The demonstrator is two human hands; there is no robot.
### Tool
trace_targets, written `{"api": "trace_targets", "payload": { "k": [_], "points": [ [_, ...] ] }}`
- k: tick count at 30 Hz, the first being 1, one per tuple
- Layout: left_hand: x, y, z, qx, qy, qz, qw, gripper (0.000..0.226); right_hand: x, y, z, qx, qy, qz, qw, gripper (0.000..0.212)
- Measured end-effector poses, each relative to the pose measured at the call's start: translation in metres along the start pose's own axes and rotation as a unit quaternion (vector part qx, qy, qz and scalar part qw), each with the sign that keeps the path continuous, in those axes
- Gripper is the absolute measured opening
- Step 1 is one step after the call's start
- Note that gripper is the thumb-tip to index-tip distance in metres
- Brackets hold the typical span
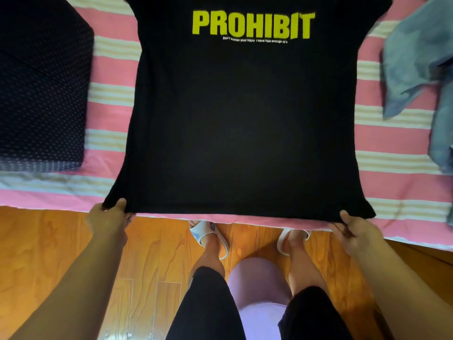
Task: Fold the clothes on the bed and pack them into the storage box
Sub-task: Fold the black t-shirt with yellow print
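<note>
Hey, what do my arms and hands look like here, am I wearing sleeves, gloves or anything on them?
Both arms are bare as far up as the view reaches: no sleeves showing. The left hand and right hand have no gloves, and no rings, watch or bracelets are visible.

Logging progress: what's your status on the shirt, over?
Left hand and right hand pinching hem corners. Black PROHIBIT T-shirt spread flat, unfolded. Nothing on it; denim garment lies apart.
</note>
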State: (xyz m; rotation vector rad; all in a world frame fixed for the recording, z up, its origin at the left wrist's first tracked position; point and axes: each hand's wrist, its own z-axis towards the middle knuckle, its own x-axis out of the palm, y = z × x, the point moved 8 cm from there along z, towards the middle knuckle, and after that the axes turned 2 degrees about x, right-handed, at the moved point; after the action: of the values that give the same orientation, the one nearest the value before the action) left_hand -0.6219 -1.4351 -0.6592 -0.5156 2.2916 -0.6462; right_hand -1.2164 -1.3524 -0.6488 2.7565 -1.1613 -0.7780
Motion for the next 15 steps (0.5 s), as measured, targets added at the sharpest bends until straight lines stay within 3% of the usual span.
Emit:
{"api": "trace_targets", "payload": {
  "k": [7, 10, 12, 15],
  "points": [
    [-0.013, 0.044, 0.01, -0.017, 0.042, 0.217, 0.975, 0.03, -0.016, -0.04, 0.011, 0.026, -0.02, -0.106, 0.994, 0.019],
    [0.003, -0.005, -0.001, 0.073, 0.036, 0.367, 0.926, 0.046, -0.021, -0.002, 0.01, -0.047, -0.09, -0.199, 0.975, 0.032],
    [0.027, -0.059, -0.02, 0.178, 0.039, 0.407, 0.895, 0.043, -0.02, 0.045, -0.008, -0.119, -0.145, -0.301, 0.935, 0.035],
    [0.1, -0.131, -0.061, 0.323, 0.151, 0.426, 0.831, 0.032, 0.0, 0.123, -0.043, -0.199, -0.145, -0.364, 0.898, 0.023]
  ]
}}
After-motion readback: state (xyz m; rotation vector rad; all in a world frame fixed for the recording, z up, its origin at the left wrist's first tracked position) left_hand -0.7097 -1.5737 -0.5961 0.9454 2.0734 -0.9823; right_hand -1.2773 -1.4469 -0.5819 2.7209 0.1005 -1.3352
